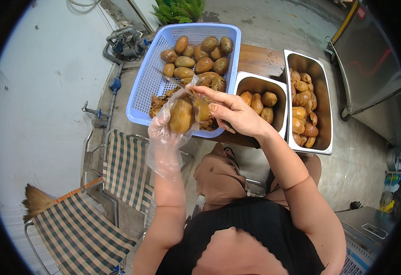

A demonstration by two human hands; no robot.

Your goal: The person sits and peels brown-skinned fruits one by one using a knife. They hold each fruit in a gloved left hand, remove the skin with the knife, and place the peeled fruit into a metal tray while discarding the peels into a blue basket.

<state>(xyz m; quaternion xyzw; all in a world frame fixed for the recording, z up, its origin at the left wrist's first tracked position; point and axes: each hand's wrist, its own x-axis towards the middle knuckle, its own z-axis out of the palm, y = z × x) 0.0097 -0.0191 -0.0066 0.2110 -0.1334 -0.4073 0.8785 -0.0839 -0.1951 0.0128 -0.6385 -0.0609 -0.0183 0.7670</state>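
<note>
A clear plastic glove covers my left hand, which is closed around a yellow-brown oval fruit. Against its right side, my bare right hand is closed on a knife, its thin blade pointing up and left past my fingertips; the handle is hidden. A yellowish-brown flap, perhaps peel, lies between the fruit and my right thumb. Both hands are over the near edge of a lilac perforated plastic basket. It holds several brown oval fruits and, at the near end, a heap of dark peel scraps.
Right of the basket stands a small steel pan with several fruits, then a longer steel pan with more, looking peeled. A wooden surface shows between them. Checked folding chairs, a straw broom and wall pipes are at left.
</note>
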